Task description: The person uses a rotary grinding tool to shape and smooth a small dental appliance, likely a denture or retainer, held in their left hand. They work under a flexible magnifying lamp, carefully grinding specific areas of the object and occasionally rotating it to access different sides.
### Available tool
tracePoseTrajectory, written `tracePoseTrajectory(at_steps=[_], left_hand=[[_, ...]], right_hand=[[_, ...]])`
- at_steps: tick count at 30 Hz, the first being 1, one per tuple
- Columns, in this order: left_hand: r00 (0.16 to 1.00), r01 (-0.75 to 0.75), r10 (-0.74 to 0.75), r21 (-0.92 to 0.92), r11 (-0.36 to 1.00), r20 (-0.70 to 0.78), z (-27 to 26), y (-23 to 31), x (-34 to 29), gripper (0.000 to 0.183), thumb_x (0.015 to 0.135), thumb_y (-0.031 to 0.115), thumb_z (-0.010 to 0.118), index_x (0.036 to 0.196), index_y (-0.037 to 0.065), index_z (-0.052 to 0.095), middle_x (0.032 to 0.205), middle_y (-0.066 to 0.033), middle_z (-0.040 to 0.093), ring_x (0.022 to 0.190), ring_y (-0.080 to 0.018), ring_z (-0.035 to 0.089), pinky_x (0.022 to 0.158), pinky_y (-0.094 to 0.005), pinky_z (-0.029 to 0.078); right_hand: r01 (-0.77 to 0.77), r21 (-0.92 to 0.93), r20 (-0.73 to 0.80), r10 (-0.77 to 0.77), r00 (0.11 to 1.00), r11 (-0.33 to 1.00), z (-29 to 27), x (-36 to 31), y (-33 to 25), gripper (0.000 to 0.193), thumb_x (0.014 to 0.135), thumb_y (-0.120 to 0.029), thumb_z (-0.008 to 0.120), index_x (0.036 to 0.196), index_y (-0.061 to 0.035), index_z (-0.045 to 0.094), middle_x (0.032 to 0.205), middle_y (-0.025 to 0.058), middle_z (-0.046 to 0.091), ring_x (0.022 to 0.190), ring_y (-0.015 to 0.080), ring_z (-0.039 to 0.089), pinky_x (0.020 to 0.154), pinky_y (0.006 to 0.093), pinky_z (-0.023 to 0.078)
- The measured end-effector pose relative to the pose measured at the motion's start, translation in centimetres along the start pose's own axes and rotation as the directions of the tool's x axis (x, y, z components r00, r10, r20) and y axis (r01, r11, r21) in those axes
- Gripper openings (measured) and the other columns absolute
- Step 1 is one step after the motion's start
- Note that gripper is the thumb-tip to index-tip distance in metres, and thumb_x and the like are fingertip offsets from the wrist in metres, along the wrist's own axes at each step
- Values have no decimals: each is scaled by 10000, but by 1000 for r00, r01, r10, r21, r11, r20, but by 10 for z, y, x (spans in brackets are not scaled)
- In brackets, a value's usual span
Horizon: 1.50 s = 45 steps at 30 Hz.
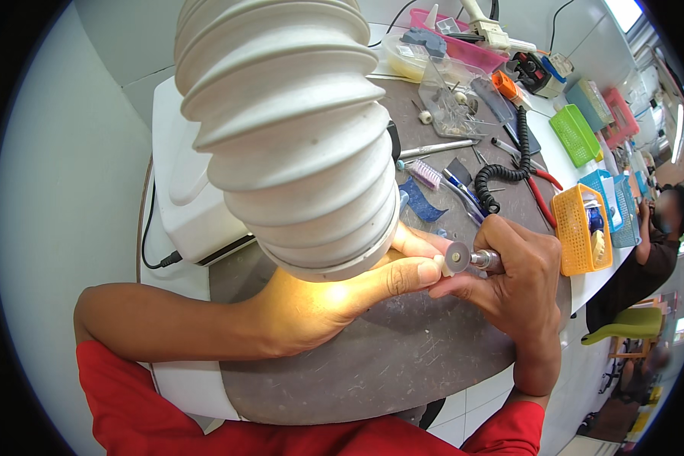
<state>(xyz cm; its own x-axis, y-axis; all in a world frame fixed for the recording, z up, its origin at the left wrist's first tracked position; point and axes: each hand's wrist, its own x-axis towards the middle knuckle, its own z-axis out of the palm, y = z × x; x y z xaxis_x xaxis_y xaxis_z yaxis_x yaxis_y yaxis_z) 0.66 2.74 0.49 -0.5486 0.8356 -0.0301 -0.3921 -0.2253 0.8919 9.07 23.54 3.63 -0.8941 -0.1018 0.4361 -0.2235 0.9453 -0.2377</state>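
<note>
My right hand [526, 277] is closed round a silver rotary handpiece [485, 260], which has a grey grinding disc [456, 257] at its tip. My left hand [342, 300], brightly lit under the hose, pinches a small whitish piece [440, 263] between thumb and fingers. The piece is up against the disc or just beside it; whether they touch I cannot tell. Its shape is mostly hidden by my fingertips. Both hands meet above the dark grey bench mat [357, 380], and my right thumb is close to my left fingertips.
A thick white corrugated hose [296, 137] hangs over the left hand, near a white machine [186, 178]. Behind the hands lie a toothbrush-like brush [423, 174], blue cloth [422, 201], pens and a black coiled cord [501, 173]. A yellow basket [579, 232] stands right; another person [638, 258] sits beyond.
</note>
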Motion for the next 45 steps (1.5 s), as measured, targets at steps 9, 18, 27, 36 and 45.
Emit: tracePoseTrajectory(at_steps=[9,18,27,36,45], left_hand=[[999,38,-38,7,999,5,2,6,0,65,992,108,625,988,46,605,1280,-211,616,1055,-160,607,954,-339,487],[998,67,-67,14,998,-11,1,5,1,78,992,125,629,985,55,594,1285,-202,612,1041,-146,599,944,-327,487],[999,31,-30,15,999,-44,0,0,0,92,986,117,641,989,39,592,1227,-170,635,1084,-177,613,967,-343,492],[999,31,-31,40,999,-23,0,1,1,91,990,116,631,987,42,578,1245,-204,628,1052,-173,618,953,-335,502],[999,47,-46,30,998,-6,1,3,2,86,995,116,624,995,50,569,1271,-216,611,1056,-168,611,957,-337,492]], right_hand=[[19,3,26,-20,999,1000,-1,-1,0,626,619,-576,859,641,-68,492,530,34,425,449,172,446,438,315,321],[14,3,24,-14,1000,1000,0,-1,-1,633,617,-575,860,644,-65,487,533,35,425,447,168,441,436,317,321],[-25,-18,-18,24,1000,1000,-1,0,-2,675,588,-638,827,677,-65,480,540,24,402,461,151,403,438,304,306],[-5,-7,1,5,1000,1000,0,0,-2,649,601,-618,832,666,-72,485,534,24,407,452,161,419,441,303,316],[3,-14,32,-3,999,1000,0,-2,-1,639,609,-603,836,667,-70,490,535,34,422,451,181,443,443,312,327]])
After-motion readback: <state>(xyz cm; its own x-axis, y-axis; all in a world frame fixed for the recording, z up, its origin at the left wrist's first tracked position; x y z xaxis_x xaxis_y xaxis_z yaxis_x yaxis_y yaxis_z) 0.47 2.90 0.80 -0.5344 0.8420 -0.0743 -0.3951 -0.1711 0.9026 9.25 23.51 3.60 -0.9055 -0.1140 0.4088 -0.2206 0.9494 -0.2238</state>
